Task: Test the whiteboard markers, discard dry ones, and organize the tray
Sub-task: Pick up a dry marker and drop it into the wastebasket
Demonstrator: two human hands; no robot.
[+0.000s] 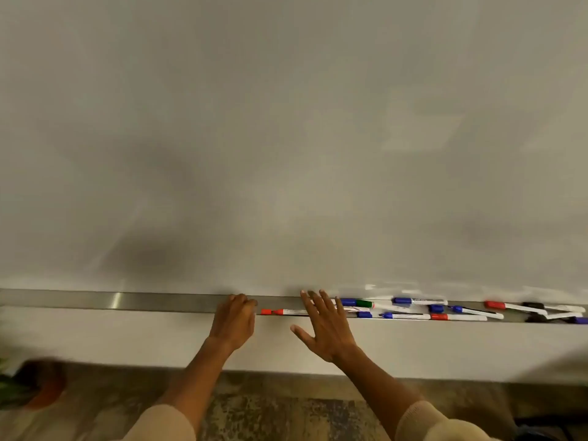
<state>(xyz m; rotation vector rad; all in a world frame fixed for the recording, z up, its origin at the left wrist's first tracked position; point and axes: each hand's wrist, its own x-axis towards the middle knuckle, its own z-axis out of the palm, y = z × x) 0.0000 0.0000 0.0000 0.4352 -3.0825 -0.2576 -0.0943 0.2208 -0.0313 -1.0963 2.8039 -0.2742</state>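
Head view: left hand [234, 321] curled at tray [95, 300] edge, grip apparently holding nothing; right hand [324, 326] spread, released, over red marker [283, 312].

- The light is dim and warm, giving the whiteboard [286, 122] a grey-beige cast.
- A broad soft shadow lies on the whiteboard's lower left part, above the left hand [234, 319].
- A pale rectangular reflection shows on the whiteboard's upper right part.
- A short bright glint sits on the metal tray [117, 301] below the whiteboard's left side.
- The whole picture is soft; the markers [413, 308] below the whiteboard's right side are smeared.
- The dark and orange object [41, 383] far below the whiteboard's left corner is blurred beyond telling.
- The tray's line bends slightly, as a wide lens does.
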